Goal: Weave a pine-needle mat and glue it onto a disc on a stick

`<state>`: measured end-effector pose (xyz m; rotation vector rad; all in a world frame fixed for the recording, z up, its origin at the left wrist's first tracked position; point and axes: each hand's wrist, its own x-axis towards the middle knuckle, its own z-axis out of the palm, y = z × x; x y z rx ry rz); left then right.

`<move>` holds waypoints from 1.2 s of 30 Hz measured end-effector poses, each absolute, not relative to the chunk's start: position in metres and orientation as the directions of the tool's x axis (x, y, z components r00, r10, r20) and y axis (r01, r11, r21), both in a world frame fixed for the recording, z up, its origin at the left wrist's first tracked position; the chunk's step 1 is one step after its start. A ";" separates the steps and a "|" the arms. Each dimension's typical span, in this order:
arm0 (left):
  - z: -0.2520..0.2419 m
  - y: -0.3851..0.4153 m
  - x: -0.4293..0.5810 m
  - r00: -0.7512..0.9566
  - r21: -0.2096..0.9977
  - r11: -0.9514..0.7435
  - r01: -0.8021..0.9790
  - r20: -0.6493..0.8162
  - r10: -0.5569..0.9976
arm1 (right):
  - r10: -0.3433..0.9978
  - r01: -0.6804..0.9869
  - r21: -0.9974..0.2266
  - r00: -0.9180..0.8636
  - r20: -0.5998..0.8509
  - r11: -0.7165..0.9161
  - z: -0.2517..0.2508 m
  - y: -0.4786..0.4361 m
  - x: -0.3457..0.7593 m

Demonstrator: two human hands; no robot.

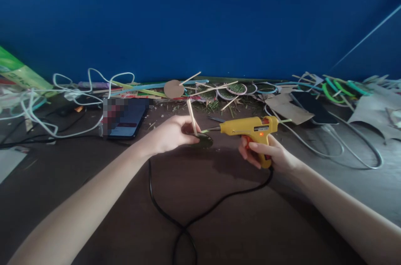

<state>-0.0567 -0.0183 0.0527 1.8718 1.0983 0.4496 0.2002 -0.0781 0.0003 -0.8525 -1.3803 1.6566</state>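
Observation:
My right hand point(261, 151) is wrapped round a yellow hot glue gun point(241, 126), whose small orange light is lit. A glue stick pokes out of its back end, and its nozzle points left. Close to that nozzle, my left hand point(172, 133) pinches a dark green round disc point(203, 140) by its left edge. A pale wooden stick point(191, 117) stands up from the disc, leaning slightly left. Whether the nozzle touches the disc cannot be made out. Just behind the nozzle lies a dark pointed tool point(216, 119).
The glue gun's black cord point(213, 211) loops across the table point(238, 231). At left lies a lit phone point(125, 121) beside tangled white cable point(31, 106). Along the blue wall point(200, 18) are a cardboard disc point(173, 89), green scraps and sticks. A dark phone point(315, 108) lies right.

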 end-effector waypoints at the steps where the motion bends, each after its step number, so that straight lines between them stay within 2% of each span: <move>1: 0.053 -0.018 -0.057 0.542 0.831 -0.202 0.519 -0.137 0.829 | 0.896 -0.144 -0.986 -0.443 -0.012 -0.085 0.000 -0.079 0.200; 24: 0.054 -0.021 -0.052 0.568 0.782 -0.241 0.575 -0.169 0.806 | 0.917 0.009 -0.993 -0.381 -0.114 -0.120 0.007 -0.083 0.192; 36: 0.054 -0.021 -0.053 0.563 0.771 -0.247 0.587 -0.168 0.809 | 0.917 0.019 -0.991 -0.377 -0.129 -0.131 0.006 -0.084 0.193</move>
